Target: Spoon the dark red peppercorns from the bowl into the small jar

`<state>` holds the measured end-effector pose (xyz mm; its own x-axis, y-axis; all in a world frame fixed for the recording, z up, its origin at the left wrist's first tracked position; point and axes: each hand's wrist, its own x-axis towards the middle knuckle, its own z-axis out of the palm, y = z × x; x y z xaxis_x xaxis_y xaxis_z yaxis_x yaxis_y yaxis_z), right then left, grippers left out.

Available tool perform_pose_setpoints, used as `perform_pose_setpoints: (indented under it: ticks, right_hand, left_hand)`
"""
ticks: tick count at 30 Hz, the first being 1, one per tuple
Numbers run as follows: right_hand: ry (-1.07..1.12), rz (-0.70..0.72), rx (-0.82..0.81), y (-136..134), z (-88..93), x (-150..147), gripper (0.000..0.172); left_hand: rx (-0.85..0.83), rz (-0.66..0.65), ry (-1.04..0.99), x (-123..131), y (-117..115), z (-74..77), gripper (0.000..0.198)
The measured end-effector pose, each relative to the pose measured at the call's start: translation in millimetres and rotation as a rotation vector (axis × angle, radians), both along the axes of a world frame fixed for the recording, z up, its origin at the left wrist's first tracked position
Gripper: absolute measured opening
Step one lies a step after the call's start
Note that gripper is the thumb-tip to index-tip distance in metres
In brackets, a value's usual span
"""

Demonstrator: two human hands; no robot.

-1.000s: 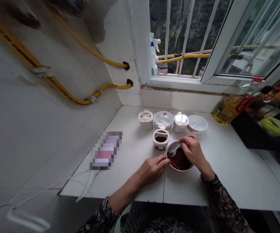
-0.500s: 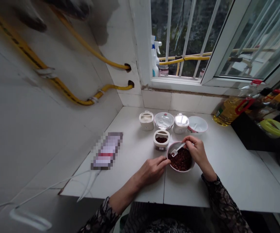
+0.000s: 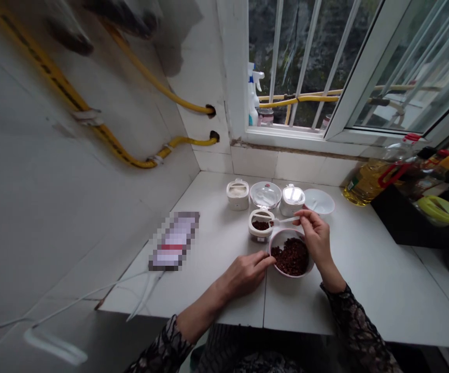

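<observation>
Now, working outward from the body: 2 dark patterned sleeves point(image 3: 359, 321) reach over the white counter point(image 3: 212, 233).

Left hand point(image 3: 248, 272): fingertips pinch the left rim of the pink-rimmed bowl point(image 3: 277, 240), at least 1 tip lapping inside. Bowl stands upright, near the counter's front, holding a heap of dark red flakes point(image 3: 292, 257); pale wall is bare at upper left. Judged hard and fairly light, apt to slide on smooth tile if nudged; rim is the sound hold. Flakes look dry and loose, easily spilled.

Right hand point(image 3: 316, 235): thumb and fingertips pinch the handle end of a small white spoon point(image 3: 286, 219), roughly level, just above the bowl's far rim. Spoon probably light, somewhat flexible plastic; handle end gives control, though a twist would tip the load. Scoop end, with a few flakes, lies at the right edge of the jar's mouth; contact unclear.

Seasoning jar point(image 3: 253, 234): just beyond the bowl, lid raised, similar dark flakes within.

Back row, left to right: canister point(image 3: 237, 203) with pale contents; clear-looking bowl point(image 3: 278, 195), contents uncertain; canister point(image 3: 291, 209) with glare on its lid, contents hidden; shallow white bowl point(image 3: 328, 201) with a white utensil inside.

Farther right: oil bottle point(image 3: 364, 184), yellow liquid, red cap. Beyond: barred window point(image 3: 286, 135), spray bottle point(image 3: 252, 106) at its left.
</observation>
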<state>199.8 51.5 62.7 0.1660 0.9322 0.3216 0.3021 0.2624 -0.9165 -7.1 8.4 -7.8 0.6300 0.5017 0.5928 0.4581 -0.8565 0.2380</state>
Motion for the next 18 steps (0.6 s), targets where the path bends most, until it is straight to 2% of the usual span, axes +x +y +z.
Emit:
perform_pose_setpoints:
  ticks: [2, 5, 8, 13, 15, 18]
  right_hand:
    - [-0.170, -0.019, 0.185, -1, 1.9, -7, 0.017]
    - [-0.483, 0.088, 0.444, -3, 3.0, -13, 0.021]
    - [-0.600, 0.137, 0.577, -5, 4.6, -9, 0.024]
    - [-0.525, -0.040, 0.538, -5, 4.7, 11, 0.019]
    - [-0.591, -0.036, 0.497, -4, 0.4, 16, 0.019]
    - [-0.744, 0.052, 0.426, -4, -7.7, 16, 0.019]
  left_hand:
    - [0.003, 0.003, 0.003, 0, 0, -0.9, 0.034]
    - [-0.001, 0.011, 0.010, 0, 0, -0.8, 0.033]
    - [-0.006, 0.015, 0.013, 0, -1, 1.0, 0.032]
    - [0.005, 0.000, -0.007, 0, 0, 3.5, 0.031]
    - [0.010, -0.001, -0.009, 0, 0, 3.7, 0.030]
    - [-0.001, 0.009, 0.009, -1, -1, 3.1, 0.031]
